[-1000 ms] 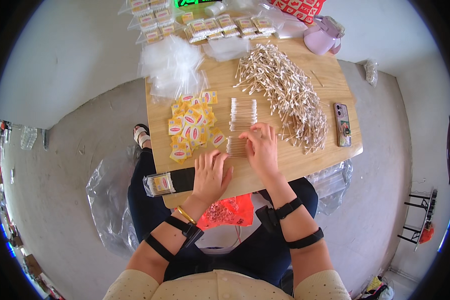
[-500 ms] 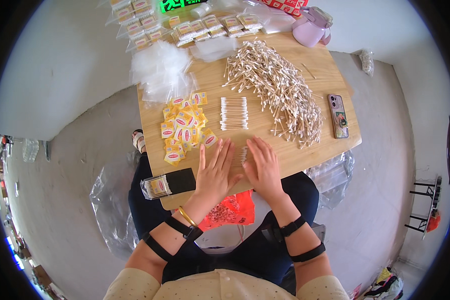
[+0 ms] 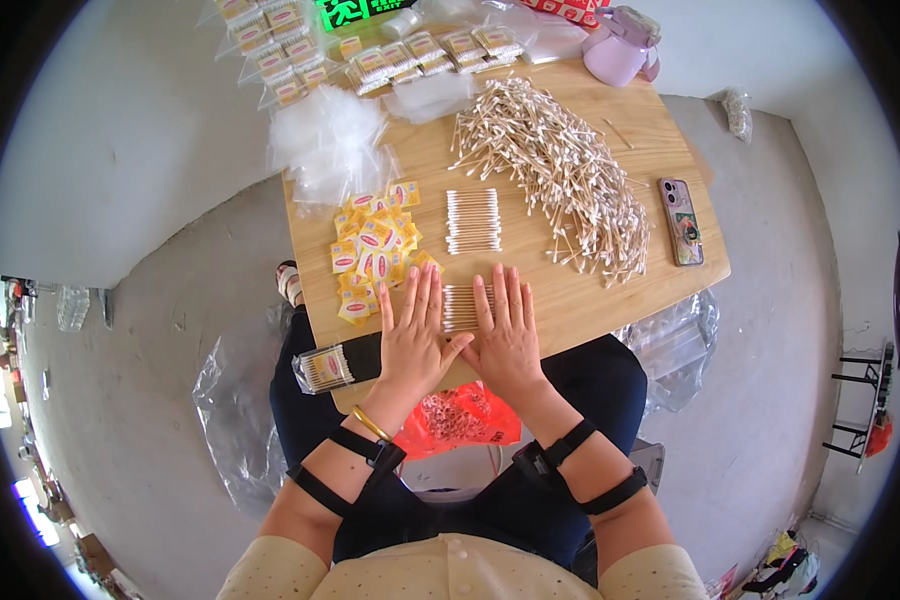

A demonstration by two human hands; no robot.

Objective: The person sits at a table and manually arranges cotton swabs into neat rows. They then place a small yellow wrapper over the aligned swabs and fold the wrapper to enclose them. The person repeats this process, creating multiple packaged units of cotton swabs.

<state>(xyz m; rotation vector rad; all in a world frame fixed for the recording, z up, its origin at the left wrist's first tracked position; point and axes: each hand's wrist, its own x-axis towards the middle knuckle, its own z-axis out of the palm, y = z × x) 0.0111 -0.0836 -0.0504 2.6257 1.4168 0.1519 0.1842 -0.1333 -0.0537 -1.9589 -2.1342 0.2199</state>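
Observation:
Near the front edge of the table, a row of cotton swabs (image 3: 460, 308) lies between my hands. My left hand (image 3: 413, 330) is flat at the row's left end, fingers stretched out. Over its right end lies my right hand (image 3: 508, 335), palm down with fingers extended; the thumbs nearly meet below the row. Farther up sits another neat row of cotton swabs (image 3: 473, 221), lying sideways. To its right spreads a large loose heap of cotton swabs (image 3: 560, 170). Yellow-and-white paper labels (image 3: 372, 250) are piled to the left.
Clear plastic bags (image 3: 325, 140) lie at the back left, near packed swab bundles (image 3: 430, 55). A lilac jug (image 3: 618, 48) stands at the back right, a phone (image 3: 680, 222) at the right edge. A filled swab packet (image 3: 325, 368) rests front left. A red bag (image 3: 460, 415) hangs below.
My right hand has shifted left and down over the right end of the near swab row. The left hand's fingers have straightened upward, and more of the row shows between the hands.

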